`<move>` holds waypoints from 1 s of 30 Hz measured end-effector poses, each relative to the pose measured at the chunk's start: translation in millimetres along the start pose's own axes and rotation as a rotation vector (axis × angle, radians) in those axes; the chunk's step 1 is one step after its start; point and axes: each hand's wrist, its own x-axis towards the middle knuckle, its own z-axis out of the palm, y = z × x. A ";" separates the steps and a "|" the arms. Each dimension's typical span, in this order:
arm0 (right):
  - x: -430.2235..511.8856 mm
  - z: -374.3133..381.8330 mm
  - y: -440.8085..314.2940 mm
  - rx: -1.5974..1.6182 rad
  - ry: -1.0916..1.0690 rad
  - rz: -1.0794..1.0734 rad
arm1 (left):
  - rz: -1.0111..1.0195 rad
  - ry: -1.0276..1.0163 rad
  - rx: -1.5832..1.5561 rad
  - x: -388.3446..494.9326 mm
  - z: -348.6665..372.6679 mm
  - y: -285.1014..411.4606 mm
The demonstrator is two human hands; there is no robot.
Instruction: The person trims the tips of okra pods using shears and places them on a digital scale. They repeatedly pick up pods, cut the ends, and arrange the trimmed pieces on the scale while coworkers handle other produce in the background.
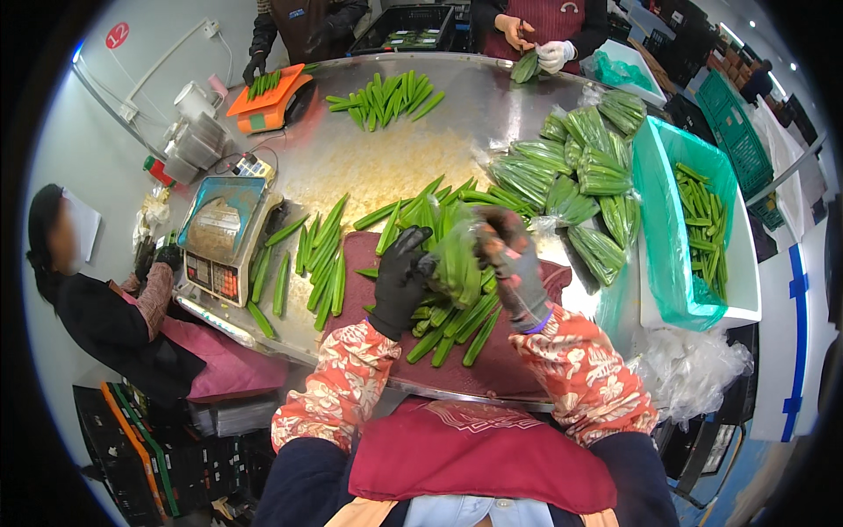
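Note:
Between my hands is a clear plastic bag of okra, blurred by motion. My left hand, in a black glove, grips its left side. My right hand, in a grey and reddish coated glove, is closed on the bag's right edge. Beneath lies a dark red cloth on the metal table. Loose okra pods are spread on the cloth under the bag, and more loose okra lies to the left. Filled okra bags are piled at the right, beyond my right hand.
A weighing scale stands left, an orange scale far left. A white bin lined with green plastic holds okra at right, above crumpled clear bags. An okra pile lies at the far side. Co-workers stand left and across.

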 end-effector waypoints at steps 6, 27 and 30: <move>-55.2 -78.5 65.7 -0.371 -0.188 0.539 | -0.282 0.093 -0.501 6.4 14.6 5.2; -60.6 17.5 63.9 0.558 -0.434 0.407 | -0.195 0.072 -0.296 35.2 -30.7 67.9; -60.5 11.5 43.1 0.325 -0.551 0.463 | -0.316 0.082 -0.393 16.3 -33.4 81.1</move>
